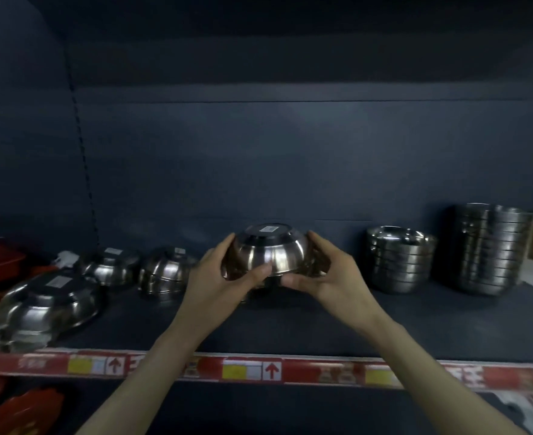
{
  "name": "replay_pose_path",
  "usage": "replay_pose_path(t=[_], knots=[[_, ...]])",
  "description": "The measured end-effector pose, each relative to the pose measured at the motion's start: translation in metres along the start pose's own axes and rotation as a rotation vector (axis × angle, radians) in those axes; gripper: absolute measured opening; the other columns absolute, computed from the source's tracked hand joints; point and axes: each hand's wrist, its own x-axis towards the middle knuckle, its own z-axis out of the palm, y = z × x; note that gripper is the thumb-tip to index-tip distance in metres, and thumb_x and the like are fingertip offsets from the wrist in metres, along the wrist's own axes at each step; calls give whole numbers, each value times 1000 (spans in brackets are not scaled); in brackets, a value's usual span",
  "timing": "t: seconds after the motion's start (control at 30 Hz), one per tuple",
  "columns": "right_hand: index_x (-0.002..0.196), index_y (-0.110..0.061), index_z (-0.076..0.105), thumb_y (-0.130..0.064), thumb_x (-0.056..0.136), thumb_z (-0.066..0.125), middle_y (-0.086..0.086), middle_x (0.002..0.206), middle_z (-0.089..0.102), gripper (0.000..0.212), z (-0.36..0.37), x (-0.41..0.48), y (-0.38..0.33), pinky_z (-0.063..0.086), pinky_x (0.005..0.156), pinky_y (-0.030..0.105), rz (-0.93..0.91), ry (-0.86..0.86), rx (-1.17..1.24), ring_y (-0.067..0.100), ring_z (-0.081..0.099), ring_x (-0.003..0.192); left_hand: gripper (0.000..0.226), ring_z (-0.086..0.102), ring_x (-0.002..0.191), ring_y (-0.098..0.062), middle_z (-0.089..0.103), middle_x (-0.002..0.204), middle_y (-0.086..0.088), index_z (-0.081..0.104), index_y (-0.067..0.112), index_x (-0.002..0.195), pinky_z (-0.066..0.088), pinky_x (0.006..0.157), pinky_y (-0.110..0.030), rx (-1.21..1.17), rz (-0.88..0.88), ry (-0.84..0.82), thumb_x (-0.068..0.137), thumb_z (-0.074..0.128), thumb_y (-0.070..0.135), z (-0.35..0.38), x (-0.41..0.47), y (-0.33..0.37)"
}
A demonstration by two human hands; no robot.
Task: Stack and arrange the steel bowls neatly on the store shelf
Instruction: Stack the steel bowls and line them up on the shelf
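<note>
Held bowl: a shiny steel bowl [271,251], upside down with a small white sticker on its base, sits between both hands above the dark shelf [337,321].
Left hand: the left hand [224,277] curls round the bowl's left side, with the thumb lying across the front near the rim.
Right hand: the right hand [324,273] grips the bowl's right side, thumb under the rim, fingers wrapped behind.
Under the grip: something dark, too blurry to tell.
Left of the grip: three upside-down piles, the near pile [164,273], the middle pile [111,265] and the big pile [45,306].
Right of the grip: a short stack [400,260] of bowls standing right way up, then a tall stack [491,249] farther off.
Below the grip: a red price strip [306,370] runs along the shelf's front edge.
</note>
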Motion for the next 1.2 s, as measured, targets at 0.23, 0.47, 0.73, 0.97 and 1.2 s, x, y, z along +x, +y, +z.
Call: replay_pose_path(t=[0.23,0.47,0.73,0.97,1.2], knots=[[125,-38,67,-25,79,96,-6,116,80,56,-46,-14,9,58,105,53,7,85,-15,16,77,108,98,63,130,-2,67,140,19,43,39,159,51,115,-41,-114,64,-142,75,84,71,47,7,20],[138,-30,64,-41,78,94,-9,121,79,68,-72,-27,15,54,110,47,44,133,-28,12,74,116,115,51,143,1,54,155,20,29,35,167,44,121,-40,-171,120,-199,72,83,72,71,13,35],[118,-36,69,-22,83,92,-14,113,81,44,-98,-37,6,56,93,19,97,167,48,1,75,108,101,43,145,8,47,159,26,27,46,165,38,123,-33,-165,179,-191,80,80,65,90,3,44],[113,-24,81,-52,90,70,-3,112,82,38,-107,-35,-12,45,103,35,290,144,358,10,73,106,108,19,161,0,19,175,19,10,41,169,25,128,-31,40,424,-160,91,83,28,88,-15,35],[93,-23,84,-70,95,58,6,104,82,53,-107,-26,-19,52,102,40,488,132,500,22,77,105,124,-1,160,9,-10,174,30,-13,66,157,6,118,2,118,500,-197,96,76,4,81,-16,39]])
